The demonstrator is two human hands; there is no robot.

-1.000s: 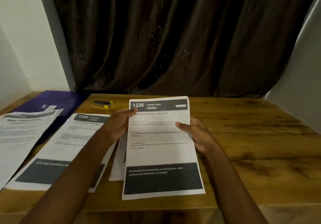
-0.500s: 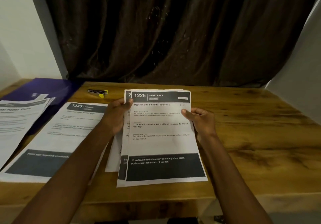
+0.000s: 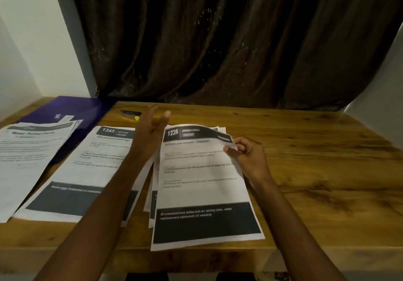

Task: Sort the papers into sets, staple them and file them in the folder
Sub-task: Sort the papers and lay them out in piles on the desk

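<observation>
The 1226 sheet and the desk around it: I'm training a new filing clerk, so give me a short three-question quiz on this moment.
1. True or false: the right hand pinches the 1226 sheet.
2. The stapler lies: A) on the purple folder B) on the wooden table C) in the left hand
3. Which number heads the kitchen sheet?

Key: 1 true; 2 B; 3 1345.
</observation>
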